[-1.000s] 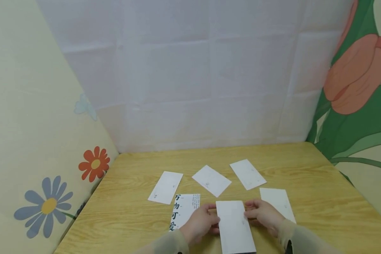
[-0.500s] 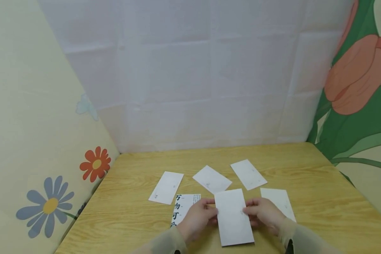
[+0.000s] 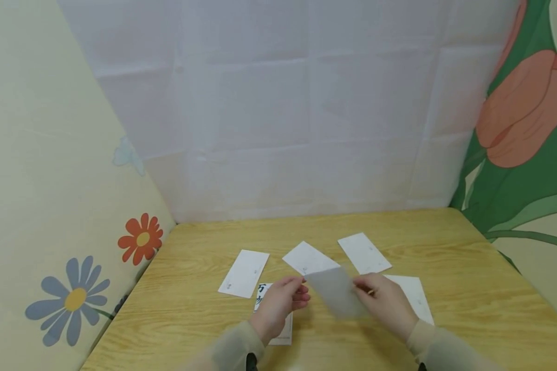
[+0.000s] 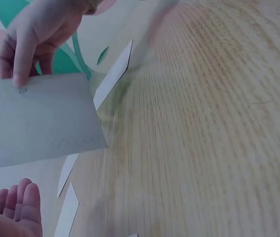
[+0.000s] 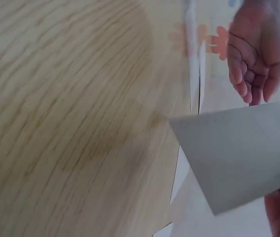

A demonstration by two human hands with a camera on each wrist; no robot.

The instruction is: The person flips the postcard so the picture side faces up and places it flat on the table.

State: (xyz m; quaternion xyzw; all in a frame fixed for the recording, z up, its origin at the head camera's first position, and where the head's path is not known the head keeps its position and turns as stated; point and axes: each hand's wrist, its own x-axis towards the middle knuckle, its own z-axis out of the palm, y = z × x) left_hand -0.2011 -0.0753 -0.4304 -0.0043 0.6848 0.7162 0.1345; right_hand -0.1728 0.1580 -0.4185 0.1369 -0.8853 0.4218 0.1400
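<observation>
My right hand (image 3: 387, 304) pinches a pale postcard (image 3: 336, 291) by its right edge, above the table. In the left wrist view the thumb of this hand lies on the face of the postcard (image 4: 41, 118), close to a small printed mark. The card tilts and is slightly blurred in the head view. My left hand (image 3: 280, 306) is by the card's other side, fingers loosely bent and holding nothing; in the left wrist view a gap shows between it and the card. Under the left hand lies a postcard with large dark characters (image 3: 284, 332), partly hidden.
White postcards lie spread on the wooden table (image 3: 176, 319): one at left (image 3: 244, 273), one in the middle (image 3: 306, 256), one at back right (image 3: 364, 252), and one at right (image 3: 415, 296), partly behind my right hand. A white cloth (image 3: 278, 129) hangs behind.
Both hands held the card by its sides and raised it from near the front edge. Now the left hand has let go, and the card has turned and tilted in the right hand.
</observation>
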